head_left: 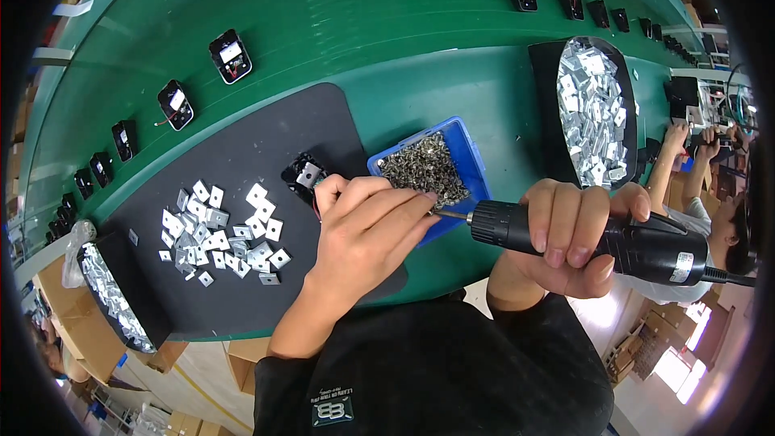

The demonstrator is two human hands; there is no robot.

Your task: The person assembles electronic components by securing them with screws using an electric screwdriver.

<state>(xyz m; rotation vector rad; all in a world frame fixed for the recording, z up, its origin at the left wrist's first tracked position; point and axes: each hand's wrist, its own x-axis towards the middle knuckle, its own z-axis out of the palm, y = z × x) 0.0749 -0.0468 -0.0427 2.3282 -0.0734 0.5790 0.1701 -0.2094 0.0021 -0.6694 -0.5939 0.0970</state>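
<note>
My right hand (pixel 569 230) is wrapped round a black corded electric screwdriver (pixel 662 252), held level with its bit pointing left. The bit's tip meets the fingertips of my left hand (pixel 363 222), which are pressed together; whatever they pinch is too small and hidden to make out. Under these fingers stands a blue tray (pixel 475 168) holding a heap of small metal screws (pixel 424 165). Just beyond my left hand's knuckles lies a small black housing (pixel 305 173) with a silver metal plate in it, partly covered by the hand.
Loose silver plates (pixel 218 238) are spread over a black mat (pixel 315 113). Black bins of similar plates stand at the right (pixel 593 113) and far left (pixel 113 299). Black housings (pixel 232 56) line the green belt (pixel 387 0) beyond. Another person's arms (pixel 670 157) show at right.
</note>
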